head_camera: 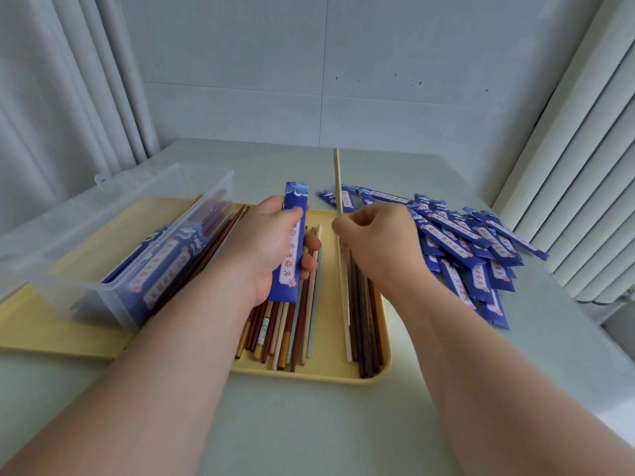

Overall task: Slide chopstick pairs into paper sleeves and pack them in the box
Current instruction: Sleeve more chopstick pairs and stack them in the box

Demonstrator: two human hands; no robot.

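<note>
On pale green worktop (309,424), front centre: yellow tray (328,321). On left part of tray: clear plastic box (113,214), open-topped, containing sleeved pairs (154,266) laid lengthwise. In middle of tray: loose chopsticks (292,331), mixed red-brown, pale and light blue. Just to their right: dark brown chopsticks (366,324), bundled.

Above tray, left hand (264,245): fingers and thumb wrapped round one blue paper sleeve (291,242), printed face up. Just beside it, right hand (378,242): fingers clenched, pinching pale chopstick (337,180), far end raised beyond tray's far edge; single stick or pair, cannot tell. Apart from held sleeve, not inserted.

On worktop right of tray: heap of blue sleeves (470,249), flat, overlapping. Behind: grey wall, pale curtains (68,80) on either side.
</note>
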